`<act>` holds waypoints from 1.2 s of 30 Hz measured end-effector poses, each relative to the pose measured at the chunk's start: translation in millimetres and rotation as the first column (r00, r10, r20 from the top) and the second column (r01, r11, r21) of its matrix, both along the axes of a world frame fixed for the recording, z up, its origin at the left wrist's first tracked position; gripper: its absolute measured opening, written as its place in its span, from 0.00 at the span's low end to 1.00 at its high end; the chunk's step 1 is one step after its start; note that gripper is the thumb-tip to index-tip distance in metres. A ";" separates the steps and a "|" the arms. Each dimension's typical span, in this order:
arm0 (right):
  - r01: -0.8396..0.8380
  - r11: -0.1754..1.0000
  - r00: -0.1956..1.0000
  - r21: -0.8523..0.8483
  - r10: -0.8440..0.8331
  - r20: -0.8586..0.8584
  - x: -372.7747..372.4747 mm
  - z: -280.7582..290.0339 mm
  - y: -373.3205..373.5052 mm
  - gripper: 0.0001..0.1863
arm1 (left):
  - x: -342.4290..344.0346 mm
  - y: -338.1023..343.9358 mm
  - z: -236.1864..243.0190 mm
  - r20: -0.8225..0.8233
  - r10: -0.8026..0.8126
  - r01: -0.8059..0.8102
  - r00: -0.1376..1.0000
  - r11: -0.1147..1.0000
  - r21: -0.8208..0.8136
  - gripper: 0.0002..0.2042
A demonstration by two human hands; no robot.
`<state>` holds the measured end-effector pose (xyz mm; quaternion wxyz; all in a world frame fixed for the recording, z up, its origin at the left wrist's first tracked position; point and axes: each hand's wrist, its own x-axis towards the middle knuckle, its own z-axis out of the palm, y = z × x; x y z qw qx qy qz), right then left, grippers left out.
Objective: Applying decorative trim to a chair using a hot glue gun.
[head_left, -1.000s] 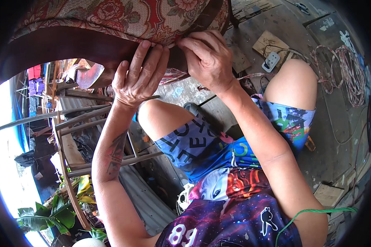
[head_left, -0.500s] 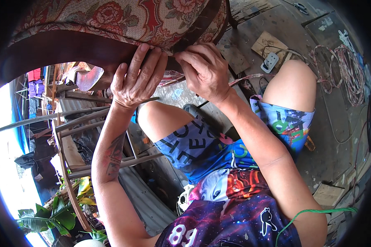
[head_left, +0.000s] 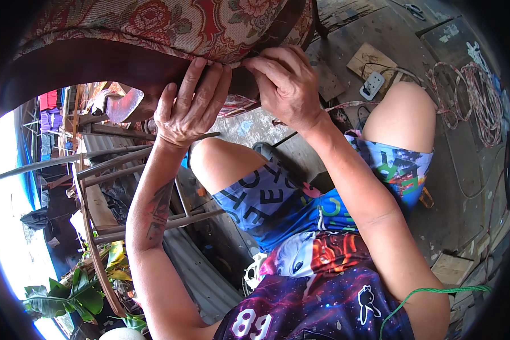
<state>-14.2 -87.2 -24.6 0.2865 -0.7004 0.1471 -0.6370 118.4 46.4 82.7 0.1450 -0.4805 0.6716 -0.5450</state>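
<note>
Across the top of the view is a piece of upholstered furniture with floral fabric [head_left: 178, 20] in red, beige and green. A dark brown wooden frame [head_left: 96, 59] runs below the fabric's edge. My left hand [head_left: 192, 105] lies against this frame with its fingers stretched out, the fingertips pressing on the seam where cloth meets wood. Just to its right, my right hand [head_left: 289, 85] is closed, pinching at the fabric's lower edge. Its fingertips are partly hidden, and no tool shows clearly in it.
A white power strip [head_left: 372, 85] lies by a wooden board [head_left: 374, 59] on the right. Coiled rope [head_left: 481, 107] is at the far right. Wooden poles [head_left: 113, 164] and a leafy plant [head_left: 68, 300] are on the left. A green cord [head_left: 447, 290] crosses my right arm.
My right hand has moved slightly up and away along the fabric edge. My left hand stays in nearly the same place on the seam.
</note>
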 end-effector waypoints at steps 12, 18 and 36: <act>-0.014 1.000 0.999 -0.024 0.016 0.049 4.4 -1.5 -0.5 0.13 | -0.6 -0.4 -2.0 0.023 0.004 -0.004 1.000 1.000 -0.007 0.14; -0.050 0.998 0.998 -0.022 0.051 0.026 5.8 -6.1 6.0 0.14 | 0.3 -3.0 -3.5 -0.001 -0.004 0.004 1.000 1.000 -0.004 0.13; -0.017 0.998 1.000 -0.054 0.017 0.009 6.8 -9.1 -1.2 0.13 | 2.2 0.7 -1.9 -0.017 -0.007 0.007 1.000 1.000 0.027 0.13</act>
